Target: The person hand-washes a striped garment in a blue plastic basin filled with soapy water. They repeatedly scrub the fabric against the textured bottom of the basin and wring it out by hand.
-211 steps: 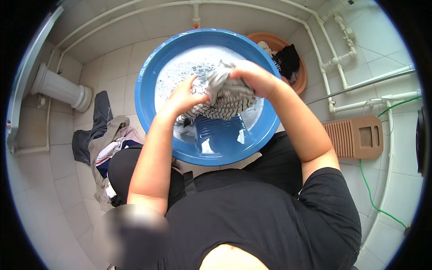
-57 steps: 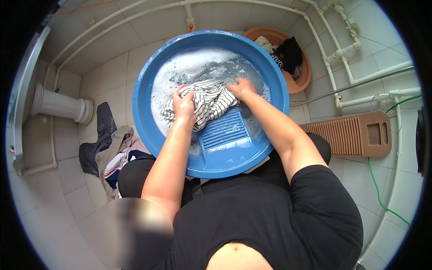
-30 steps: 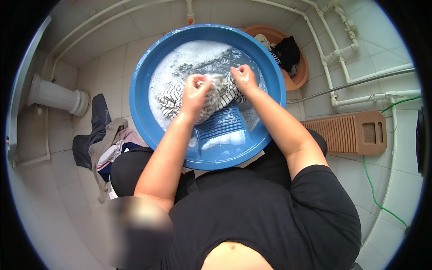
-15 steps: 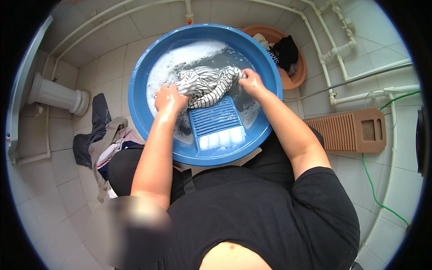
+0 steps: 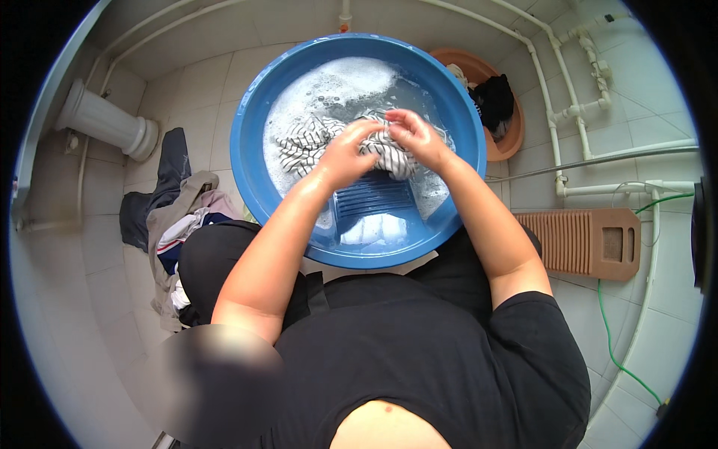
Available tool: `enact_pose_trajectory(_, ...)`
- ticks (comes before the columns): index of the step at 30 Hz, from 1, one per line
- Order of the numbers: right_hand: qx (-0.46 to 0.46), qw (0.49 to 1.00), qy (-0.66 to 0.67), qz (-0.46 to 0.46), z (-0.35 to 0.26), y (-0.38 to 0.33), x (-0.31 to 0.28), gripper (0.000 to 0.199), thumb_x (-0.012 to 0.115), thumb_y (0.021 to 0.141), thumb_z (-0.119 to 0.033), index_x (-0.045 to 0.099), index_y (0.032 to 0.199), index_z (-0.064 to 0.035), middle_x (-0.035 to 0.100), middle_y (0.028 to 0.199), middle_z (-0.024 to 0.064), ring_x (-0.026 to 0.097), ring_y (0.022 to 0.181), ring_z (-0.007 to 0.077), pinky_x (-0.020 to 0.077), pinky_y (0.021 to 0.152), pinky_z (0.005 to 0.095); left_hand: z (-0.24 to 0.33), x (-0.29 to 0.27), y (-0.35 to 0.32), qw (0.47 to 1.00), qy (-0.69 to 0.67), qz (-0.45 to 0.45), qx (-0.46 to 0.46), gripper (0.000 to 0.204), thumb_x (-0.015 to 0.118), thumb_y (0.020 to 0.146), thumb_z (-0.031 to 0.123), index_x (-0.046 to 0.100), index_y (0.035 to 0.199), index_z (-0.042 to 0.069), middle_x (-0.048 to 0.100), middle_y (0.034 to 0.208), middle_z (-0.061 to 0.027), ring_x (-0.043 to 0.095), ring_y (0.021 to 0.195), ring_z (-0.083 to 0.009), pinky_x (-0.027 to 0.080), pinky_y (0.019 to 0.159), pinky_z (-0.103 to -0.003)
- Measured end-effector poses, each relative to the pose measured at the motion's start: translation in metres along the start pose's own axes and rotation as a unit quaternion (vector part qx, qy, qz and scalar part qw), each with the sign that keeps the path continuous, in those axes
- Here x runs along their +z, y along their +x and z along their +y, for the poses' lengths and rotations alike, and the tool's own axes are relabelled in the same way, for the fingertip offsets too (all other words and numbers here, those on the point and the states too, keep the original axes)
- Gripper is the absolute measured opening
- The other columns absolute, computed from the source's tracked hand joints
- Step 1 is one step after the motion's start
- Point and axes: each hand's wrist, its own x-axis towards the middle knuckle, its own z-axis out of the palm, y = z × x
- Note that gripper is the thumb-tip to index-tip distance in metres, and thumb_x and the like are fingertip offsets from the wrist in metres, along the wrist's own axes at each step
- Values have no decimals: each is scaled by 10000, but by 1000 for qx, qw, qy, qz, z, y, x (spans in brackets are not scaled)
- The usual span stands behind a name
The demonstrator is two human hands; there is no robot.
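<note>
A black-and-white striped garment (image 5: pixel 305 141) lies bunched in the soapy water of a big blue basin (image 5: pixel 248 191). Over its middle, my left hand (image 5: pixel 345 156) is open, its thumb apart from the curved fingers. Close beside it, my right hand (image 5: pixel 420 141) is also open, with loosely bent fingers pointing toward the left one. Neither hand grips the cloth; whether the fingertips touch it is hard to tell. White suds (image 5: pixel 340 78) float at the basin's far side. A ridged blue washboard (image 5: pixel 374 202) slopes down at the near side, its upper end under the garment.
An orange basin (image 5: pixel 511 146) with dark and light clothes (image 5: pixel 493 101) stands behind on the right. A brown washboard (image 5: pixel 576 236) lies right, near a green cord (image 5: pixel 609 337) and white pipes (image 5: pixel 598 188). Clothes (image 5: pixel 176 213) lie heaped on the left floor by a white pedestal (image 5: pixel 112 127).
Both hands have let go of the striped garment and come together over its middle. The garment has spread out leftward in the water. The whole view has shifted slightly.
</note>
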Motion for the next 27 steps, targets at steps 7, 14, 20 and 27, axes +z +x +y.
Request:
enact_pose_trajectory(7,-128,851,-507,-50,7,-16,17,394,650,674,-355,621,953,-78,559,1094,131,501,1048,294,422,869,382,-51,-43,-12,867,361,15,-342,485,649,695,321,563,1100,69,542,1149,-155,508,1071,-306,415,881,-398)
enact_pose_trajectory(14,157,872,-462,48,-14,4,-36,348,499,737,-354,620,832,-41,624,861,159,596,820,326,462,725,395,-22,-56,-3,919,256,9,-299,332,599,670,296,612,908,65,619,897,-161,580,860,-324,450,746,-396)
enact_pose_trajectory(20,199,854,-467,116,-21,12,-76,302,502,723,-267,611,856,-19,611,876,156,577,837,293,437,752,371,50,-47,-6,960,220,-108,-133,307,619,674,289,584,840,33,601,779,-171,581,785,-335,452,678,-414)
enact_pose_trajectory(27,-29,936,-350,-29,-14,25,5,355,583,733,-273,609,1018,-63,591,1037,166,559,989,295,436,848,348,47,4,-32,972,129,-184,-64,265,606,734,224,547,919,45,600,813,-166,582,808,-334,453,684,-414)
